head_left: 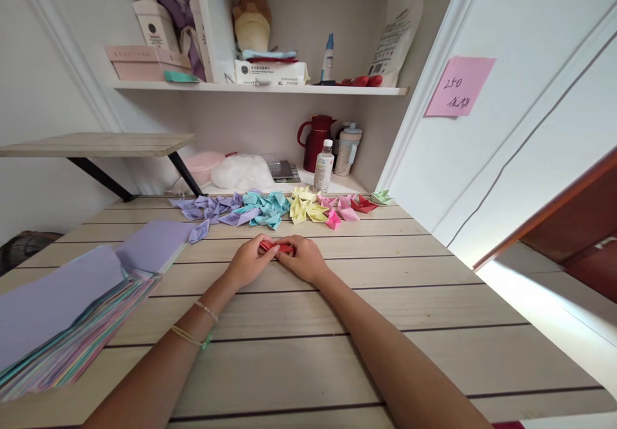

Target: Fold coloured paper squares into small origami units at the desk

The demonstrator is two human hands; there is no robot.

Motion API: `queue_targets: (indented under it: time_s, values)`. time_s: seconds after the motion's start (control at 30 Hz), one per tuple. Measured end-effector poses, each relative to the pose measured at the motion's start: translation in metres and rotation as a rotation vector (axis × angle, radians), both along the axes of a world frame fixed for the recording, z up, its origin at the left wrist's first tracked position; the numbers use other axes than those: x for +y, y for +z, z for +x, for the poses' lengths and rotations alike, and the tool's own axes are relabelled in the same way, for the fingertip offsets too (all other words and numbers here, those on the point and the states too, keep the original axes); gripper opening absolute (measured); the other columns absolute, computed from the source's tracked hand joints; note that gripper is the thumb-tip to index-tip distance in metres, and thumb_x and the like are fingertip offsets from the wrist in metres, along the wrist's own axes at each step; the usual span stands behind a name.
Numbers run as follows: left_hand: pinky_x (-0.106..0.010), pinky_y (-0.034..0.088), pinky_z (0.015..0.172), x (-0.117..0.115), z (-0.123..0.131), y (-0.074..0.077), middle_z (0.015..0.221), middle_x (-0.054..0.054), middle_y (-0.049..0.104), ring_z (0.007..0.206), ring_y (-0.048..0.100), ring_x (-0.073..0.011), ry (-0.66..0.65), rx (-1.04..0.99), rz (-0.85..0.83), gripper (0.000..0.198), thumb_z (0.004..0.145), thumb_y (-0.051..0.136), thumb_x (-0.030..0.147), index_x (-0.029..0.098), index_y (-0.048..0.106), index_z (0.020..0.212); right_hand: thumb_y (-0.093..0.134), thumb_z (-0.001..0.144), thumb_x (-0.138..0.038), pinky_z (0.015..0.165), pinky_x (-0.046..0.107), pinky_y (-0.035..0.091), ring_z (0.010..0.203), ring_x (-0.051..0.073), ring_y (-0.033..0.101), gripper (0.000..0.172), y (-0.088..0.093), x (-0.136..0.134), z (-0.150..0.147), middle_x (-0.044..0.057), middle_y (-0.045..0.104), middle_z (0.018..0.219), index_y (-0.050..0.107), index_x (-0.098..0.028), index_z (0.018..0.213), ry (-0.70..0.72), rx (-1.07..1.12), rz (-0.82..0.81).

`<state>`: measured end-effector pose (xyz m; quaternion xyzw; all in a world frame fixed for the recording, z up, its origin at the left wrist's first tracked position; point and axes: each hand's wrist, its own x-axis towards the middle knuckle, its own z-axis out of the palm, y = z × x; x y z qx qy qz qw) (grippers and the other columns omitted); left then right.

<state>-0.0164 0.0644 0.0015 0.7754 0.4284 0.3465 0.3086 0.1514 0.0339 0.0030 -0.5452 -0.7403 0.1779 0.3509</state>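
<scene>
A small piece of folded red paper [284, 248] lies between my two hands at the middle of the table. My left hand [251, 261] grips its left side, thumb on top. On the right side my right hand [303, 259] holds it too, and both thumbs nearly meet over the paper. The fingertips behind it are partly hidden. Beyond my hands runs a row of folded paper figures: purple ones [212, 207], turquoise ones [270, 207], yellow ones [304, 205], pink ones [344, 207], a red one [363, 204] and a light green one [382, 196].
Stacks of coloured paper [53, 313] lie on the left of the slatted table [270, 365]. A small raised shelf [96, 143] stands behind them. At the back are a bottle [323, 169], a red jug [318, 141] and a tumbler [348, 149]. A pink note [460, 85] hangs on the right.
</scene>
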Motion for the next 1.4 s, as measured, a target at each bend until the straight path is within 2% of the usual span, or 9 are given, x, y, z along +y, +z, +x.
queue_targets:
  time_s: [1.07,1.4]
  values:
    - [-0.032,0.049,0.07,-0.0029,0.0023,0.0095,0.082,-0.004,0.069,0.075,0.062,-0.0203,0.023,-0.052,-0.072,0.03,0.072,0.06,0.045,0.019,0.063,0.087,0.06,0.079,-0.031,0.079,0.027,0.042,0.093,0.019,0.06,0.029,-0.0019,0.0002,-0.0015,0.004,0.068,0.101,0.066,-0.024,0.106,-0.028,-0.034,-0.001]
    - [-0.03,0.048,0.067,-0.0002,0.0009,0.0063,0.082,-0.003,0.068,0.074,0.062,-0.0196,0.03,-0.027,-0.056,0.029,0.073,0.06,0.044,0.02,0.064,0.088,0.058,0.08,-0.033,0.079,0.028,0.042,0.092,0.019,0.06,0.029,-0.0021,-0.0003,-0.0013,0.004,0.068,0.101,0.066,-0.024,0.106,-0.027,-0.04,0.01]
